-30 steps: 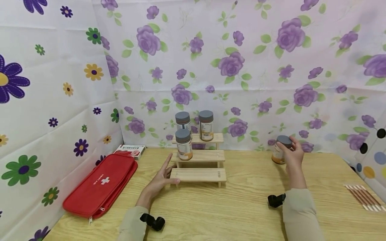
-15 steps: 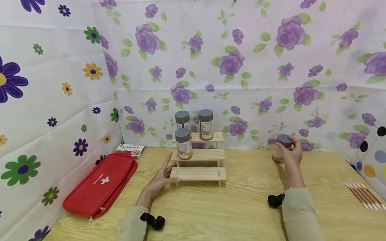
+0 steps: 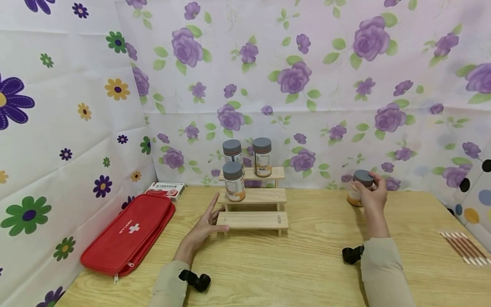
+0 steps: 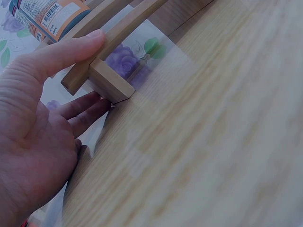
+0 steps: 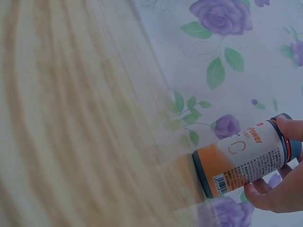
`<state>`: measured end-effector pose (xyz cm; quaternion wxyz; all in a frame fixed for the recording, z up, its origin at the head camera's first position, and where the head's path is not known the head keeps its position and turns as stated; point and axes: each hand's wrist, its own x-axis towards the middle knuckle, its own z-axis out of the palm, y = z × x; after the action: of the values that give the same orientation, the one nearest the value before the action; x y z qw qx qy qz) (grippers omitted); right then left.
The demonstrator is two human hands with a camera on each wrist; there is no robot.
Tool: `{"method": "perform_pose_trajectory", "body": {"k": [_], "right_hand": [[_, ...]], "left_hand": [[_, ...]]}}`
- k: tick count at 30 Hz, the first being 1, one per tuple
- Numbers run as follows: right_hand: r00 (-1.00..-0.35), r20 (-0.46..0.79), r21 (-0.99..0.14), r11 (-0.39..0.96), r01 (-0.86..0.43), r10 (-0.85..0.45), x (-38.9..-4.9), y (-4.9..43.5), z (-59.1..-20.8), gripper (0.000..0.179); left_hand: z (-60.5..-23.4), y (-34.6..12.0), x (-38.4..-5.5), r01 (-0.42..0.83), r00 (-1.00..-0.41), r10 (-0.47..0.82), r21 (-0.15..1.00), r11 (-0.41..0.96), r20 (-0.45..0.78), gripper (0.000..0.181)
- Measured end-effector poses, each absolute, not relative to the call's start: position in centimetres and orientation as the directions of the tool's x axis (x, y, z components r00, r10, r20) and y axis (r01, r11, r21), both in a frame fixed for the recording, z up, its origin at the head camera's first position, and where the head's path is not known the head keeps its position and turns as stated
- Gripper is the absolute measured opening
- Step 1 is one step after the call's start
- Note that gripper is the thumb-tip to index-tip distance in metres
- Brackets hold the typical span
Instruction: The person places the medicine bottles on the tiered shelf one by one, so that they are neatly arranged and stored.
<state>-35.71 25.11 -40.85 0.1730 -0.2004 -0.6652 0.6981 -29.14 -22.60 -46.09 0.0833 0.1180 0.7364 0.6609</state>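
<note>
My right hand (image 3: 373,197) holds a supplement bottle (image 5: 236,158) by its grey lid, thumb on one side and fingers on the other. Orange and white, it stands nearly upright at the table's back right; I cannot tell whether its base touches the wood. My left hand (image 3: 201,230) is at the left end of a three-step wooden rack (image 3: 253,219). Its thumb lies along the lowest step's front edge, and fairly straight fingers touch the end by a leg (image 4: 111,80). One matching bottle (image 3: 234,183) stands on the middle step, two more on top: left bottle (image 3: 232,149), right bottle (image 3: 262,160).
Left of the rack lies a red first-aid pouch (image 3: 128,234), with a white box (image 3: 168,189) behind it. Cotton swabs (image 3: 464,247) lie at the table's right. Flowered cloth (image 3: 303,98) hangs behind the wooden table (image 3: 291,264).
The view tilts slightly, so everything shifts a little in the frame. Both hands keep their places, the right still holding the bottle and the left still at the rack.
</note>
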Motion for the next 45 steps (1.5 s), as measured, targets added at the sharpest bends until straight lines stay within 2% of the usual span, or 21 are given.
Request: {"method": "perform_pose_trajectory", "body": {"k": [9,19,33,45], "right_hand": [[-0.851,-0.018,-0.999,-0.046,-0.008,0.526,-35.3,25.0,-40.5,0.063],[-0.873,0.024,-0.996,-0.064,-0.063,0.488,-35.1,23.9,-38.4,0.063],[-0.901,0.126,-0.992,0.082,-0.101,0.415,-34.8,20.3,-37.6,0.064],[-0.91,0.203,-0.979,0.095,-0.18,0.361,-34.3,17.7,-37.3,0.064]], "left_hand": [[-46.2,-22.6,-29.2,0.063,-0.96,0.278,0.991,0.122,0.027,0.11],[-46.1,-22.8,-29.3,0.069,-0.957,0.287,0.99,0.127,0.03,0.11],[-46.2,-22.6,-29.4,0.067,-0.955,0.294,0.991,0.115,0.031,0.11],[-46.2,-22.6,-29.3,0.064,-0.957,0.29,0.991,0.118,0.027,0.111]]}}
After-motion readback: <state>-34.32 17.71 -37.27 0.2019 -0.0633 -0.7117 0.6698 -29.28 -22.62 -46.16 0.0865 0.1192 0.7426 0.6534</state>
